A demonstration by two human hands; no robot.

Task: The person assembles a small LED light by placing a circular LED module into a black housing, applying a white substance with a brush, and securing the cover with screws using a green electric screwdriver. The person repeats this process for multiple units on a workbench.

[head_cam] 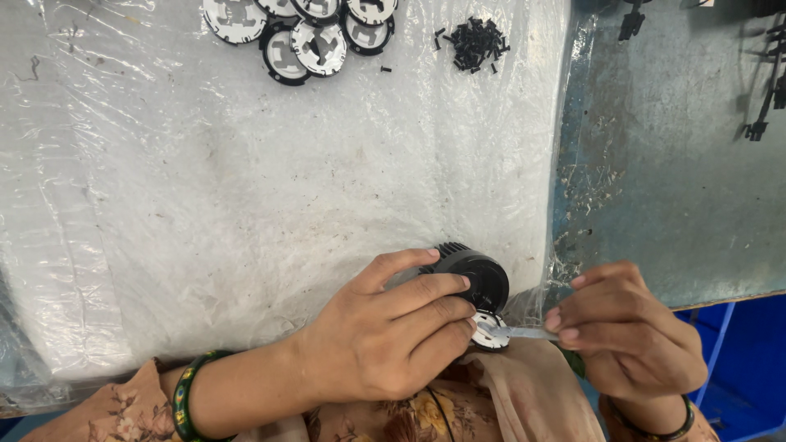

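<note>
My left hand grips a black round ribbed housing at the near edge of the table, with a small white-and-black disc held under its fingertips. My right hand pinches a thin grey metal tool whose tip rests on the disc. A green patterned bangle sits on my left wrist, a dark one on my right.
White crinkled plastic sheet covers the table. Several round white-and-black discs lie at the far edge, beside a pile of small black screws. A worn blue-grey surface lies to the right, a blue bin below it.
</note>
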